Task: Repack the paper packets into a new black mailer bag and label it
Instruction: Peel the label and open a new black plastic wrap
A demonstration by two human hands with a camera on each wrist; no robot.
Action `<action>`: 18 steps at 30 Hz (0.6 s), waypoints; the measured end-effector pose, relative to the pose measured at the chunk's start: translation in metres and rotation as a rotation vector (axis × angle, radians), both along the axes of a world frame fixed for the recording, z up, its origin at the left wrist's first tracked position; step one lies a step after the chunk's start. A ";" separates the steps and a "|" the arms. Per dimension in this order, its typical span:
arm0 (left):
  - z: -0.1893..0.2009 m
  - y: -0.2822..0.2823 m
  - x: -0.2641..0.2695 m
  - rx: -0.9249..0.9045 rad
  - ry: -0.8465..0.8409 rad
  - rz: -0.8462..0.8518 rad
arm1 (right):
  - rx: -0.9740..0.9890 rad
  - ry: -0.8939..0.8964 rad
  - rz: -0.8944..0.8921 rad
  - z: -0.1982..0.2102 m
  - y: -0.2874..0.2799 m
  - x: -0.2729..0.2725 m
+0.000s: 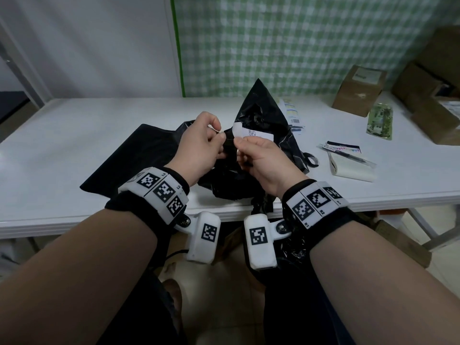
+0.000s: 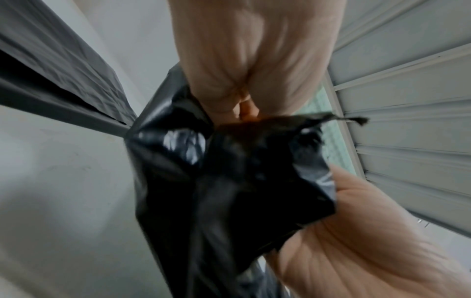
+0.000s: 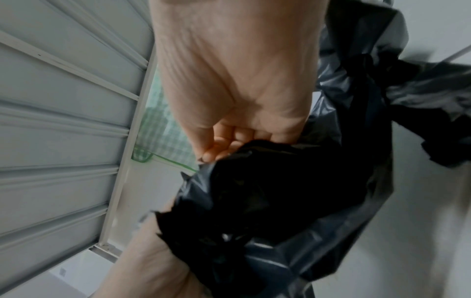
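Observation:
A crumpled, torn black mailer bag (image 1: 261, 115) with a white shipping label (image 1: 256, 134) is held up over the table's front edge. My left hand (image 1: 201, 143) and right hand (image 1: 258, 155) both pinch its torn black plastic between curled fingers, close together. The left wrist view shows the bag (image 2: 229, 171) gripped by the left hand (image 2: 244, 60), with the right hand (image 2: 369, 242) below it. In the right wrist view my right hand (image 3: 237, 80) grips the bag (image 3: 280, 201). A flat new black mailer bag (image 1: 129, 155) lies on the table to the left. Paper packets (image 1: 295, 115) lie behind the torn bag.
On the white table (image 1: 74, 135), right of the bags, lie a notepad (image 1: 353, 168), a pen (image 1: 348, 153), black scissors (image 1: 311, 159) and a green packet (image 1: 379, 120). Cardboard boxes (image 1: 358, 90) stand at the back right. A green checked curtain hangs behind.

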State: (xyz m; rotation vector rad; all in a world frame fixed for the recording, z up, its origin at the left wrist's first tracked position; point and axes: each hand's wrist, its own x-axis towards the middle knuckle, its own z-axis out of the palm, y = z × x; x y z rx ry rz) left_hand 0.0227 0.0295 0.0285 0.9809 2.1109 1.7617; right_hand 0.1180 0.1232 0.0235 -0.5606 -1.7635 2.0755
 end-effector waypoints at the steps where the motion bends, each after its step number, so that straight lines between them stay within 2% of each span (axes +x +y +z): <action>1: 0.002 -0.001 0.000 -0.024 -0.048 -0.003 | -0.003 0.004 -0.022 0.000 0.001 0.000; 4: 0.010 -0.008 0.000 -0.214 -0.172 -0.103 | -0.015 0.005 -0.091 0.001 0.006 0.001; 6: 0.011 -0.011 0.002 -0.372 -0.127 -0.179 | -0.009 -0.015 -0.116 0.001 0.008 0.001; 8: 0.008 -0.010 0.005 -0.425 -0.049 -0.236 | 0.006 -0.056 -0.124 0.001 0.007 0.000; 13: 0.008 -0.012 0.007 -0.371 -0.045 -0.247 | 0.031 -0.156 -0.085 0.003 0.005 0.002; 18: 0.008 -0.015 0.003 -0.277 -0.111 -0.185 | 0.033 -0.096 -0.045 0.003 0.006 0.009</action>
